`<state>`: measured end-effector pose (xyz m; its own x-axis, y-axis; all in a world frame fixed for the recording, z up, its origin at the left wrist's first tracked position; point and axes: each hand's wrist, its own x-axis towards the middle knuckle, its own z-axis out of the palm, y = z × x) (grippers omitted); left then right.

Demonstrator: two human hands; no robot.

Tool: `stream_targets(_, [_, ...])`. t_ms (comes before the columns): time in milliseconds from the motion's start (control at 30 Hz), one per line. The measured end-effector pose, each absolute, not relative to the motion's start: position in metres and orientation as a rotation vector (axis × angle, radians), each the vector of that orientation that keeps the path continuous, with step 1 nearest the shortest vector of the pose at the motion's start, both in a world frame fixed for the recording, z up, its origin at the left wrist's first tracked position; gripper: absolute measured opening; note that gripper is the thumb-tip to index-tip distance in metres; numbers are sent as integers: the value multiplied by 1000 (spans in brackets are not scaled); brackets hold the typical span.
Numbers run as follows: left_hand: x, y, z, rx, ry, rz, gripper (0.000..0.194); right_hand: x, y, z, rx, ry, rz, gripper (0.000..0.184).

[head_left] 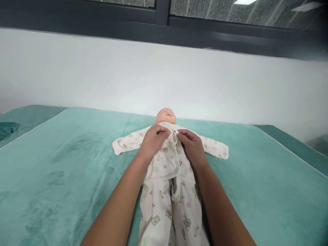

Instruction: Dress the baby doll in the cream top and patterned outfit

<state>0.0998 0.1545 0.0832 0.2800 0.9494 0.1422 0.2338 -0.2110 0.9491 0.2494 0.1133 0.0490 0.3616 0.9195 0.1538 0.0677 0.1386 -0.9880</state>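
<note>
A baby doll [166,116] lies on its back with its arms spread. It wears a white printed wrap-front baby shirt [164,164] and matching baby pants [159,215]. My left hand [154,140] pinches the shirt front just below the doll's neck. Across the opening, my right hand [190,141] has thumb and fingers closed on the other side of the front. Whether each pinch holds a thin tie or the fabric edge, I cannot tell. Lower on the front sits a small tied bow [174,146]. Both sleeves lie flat, and a bit of the doll's hand shows at the left cuff.
Green plush blankets [77,164] cover the surface under the doll. Behind its head rises a white wall [164,78], with a dark window frame [162,12] above. A darker green fold [9,130] lies at the far left.
</note>
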Motion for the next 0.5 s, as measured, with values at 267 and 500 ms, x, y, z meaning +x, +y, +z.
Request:
stream_targets(267, [107,154,80,1755,1146,1055,15,247,108,54,-1288,-1133,830,27])
stream_targets(500, [104,154,80,1865,1079,1036,21,242,105,60,-1379,-1313,668,26])
